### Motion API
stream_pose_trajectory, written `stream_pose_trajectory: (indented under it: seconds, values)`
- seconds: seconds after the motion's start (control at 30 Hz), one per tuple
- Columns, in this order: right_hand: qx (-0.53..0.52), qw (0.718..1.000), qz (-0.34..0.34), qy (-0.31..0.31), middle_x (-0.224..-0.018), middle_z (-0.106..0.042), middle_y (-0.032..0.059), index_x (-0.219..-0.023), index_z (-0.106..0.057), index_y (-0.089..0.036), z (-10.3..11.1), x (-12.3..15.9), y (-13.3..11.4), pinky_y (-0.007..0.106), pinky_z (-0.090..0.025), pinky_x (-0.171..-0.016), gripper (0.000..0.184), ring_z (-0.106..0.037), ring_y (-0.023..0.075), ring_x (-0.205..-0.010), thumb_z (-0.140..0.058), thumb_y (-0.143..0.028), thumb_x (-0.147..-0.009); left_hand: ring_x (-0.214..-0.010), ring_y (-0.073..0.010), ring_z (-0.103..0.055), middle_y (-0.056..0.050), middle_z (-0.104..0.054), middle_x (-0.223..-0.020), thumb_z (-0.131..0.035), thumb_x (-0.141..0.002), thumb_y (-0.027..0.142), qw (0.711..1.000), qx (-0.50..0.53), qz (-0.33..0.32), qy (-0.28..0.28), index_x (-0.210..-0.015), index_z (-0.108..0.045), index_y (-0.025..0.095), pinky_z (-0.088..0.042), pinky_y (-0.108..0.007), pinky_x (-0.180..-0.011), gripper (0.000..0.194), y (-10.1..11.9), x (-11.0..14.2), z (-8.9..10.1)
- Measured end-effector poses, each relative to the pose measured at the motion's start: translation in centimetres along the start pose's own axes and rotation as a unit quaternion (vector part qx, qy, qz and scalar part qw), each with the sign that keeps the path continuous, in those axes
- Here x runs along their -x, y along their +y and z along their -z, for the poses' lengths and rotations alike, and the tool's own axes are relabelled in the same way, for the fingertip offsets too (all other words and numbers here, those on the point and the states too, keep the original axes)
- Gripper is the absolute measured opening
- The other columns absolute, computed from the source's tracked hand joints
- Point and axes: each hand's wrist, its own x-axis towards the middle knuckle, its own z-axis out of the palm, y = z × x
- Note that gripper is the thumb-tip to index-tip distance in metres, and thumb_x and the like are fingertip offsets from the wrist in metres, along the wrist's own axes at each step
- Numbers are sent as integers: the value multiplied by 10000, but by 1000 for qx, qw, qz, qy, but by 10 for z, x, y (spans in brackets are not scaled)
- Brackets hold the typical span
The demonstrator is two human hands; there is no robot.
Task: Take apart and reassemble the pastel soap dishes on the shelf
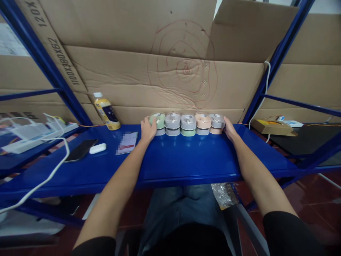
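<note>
A person sits at a blue steel shelf (186, 164) with both bare forearms reaching forward. On the shelf, a row of five round two-part containers (188, 123) stands side by side near the back edge, against a cardboard sheet (133, 76) marked with rings of red scribble. Their halves are pale green, grey and peach, in mixed pairs, and each top carries a small metal fitting.

The left hand (148, 129) is at the row's left end, its partly curled fingers touching the pale green and grey leftmost container (157, 124). The right hand (230, 129) is at the right end, its fingers against the grey and peach rightmost container (216, 124). Neither hand is fully open or closed, and I cannot tell whether either one is gripping or only touching.

To the left of the row stand a plastic bottle with a yellow label (106, 112) and a booklet with a blurred cover (127, 143). Nearer the left end of the shelf lie a black smartphone (80, 150), a white earbud case (97, 148), and a white power strip (29, 137) with a white cable (50, 170) trailing over the front edge. On a lower level to the right sits a flat yellow-and-brown box (271, 127). Below the shelf, the person's denim-clad legs (183, 202) show above a dark red tile floor (314, 192).
</note>
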Motion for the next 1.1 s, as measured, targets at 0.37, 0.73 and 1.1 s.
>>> stream_pose_trajectory:
  seconds: [0.37, 0.73, 1.1]
  values:
    - [76, 997, 26, -10, -1585, -481, 271, -1561, -387, -121, -41, 20, -15, 558, -378, -1219, 1248, -489, 396, -1455, -920, -624, -551, -1415, -408, -508, -288, -584, -1416, -438, -1019, 500, 997, -42, 54, 26, -1397, -542, 82, -363, -562, -1216, 573, -15, -19, 33]
    - [150, 984, 38, 89, -1411, -668, 200, -1472, -552, -168, -37, 26, -33, 562, -485, -1125, 985, -621, 407, -1318, -856, -597, -640, -1381, -405, -494, -274, -524, -1417, -561, -961, 389, 972, -90, -192, 102, -1346, -553, 90, -400, -562, -1173, 487, 40, 19, 26]
    - [-98, 950, 111, -273, -1272, -725, 95, -1348, -649, -260, -3, 58, -105, 481, -576, -992, 741, -686, 327, -1162, -855, -548, -698, -1268, -342, -652, -215, -586, -1452, -870, -739, 495, 874, 200, -194, -399, -1504, -443, 202, -547, -525, -1064, 924, 54, 76, 7]
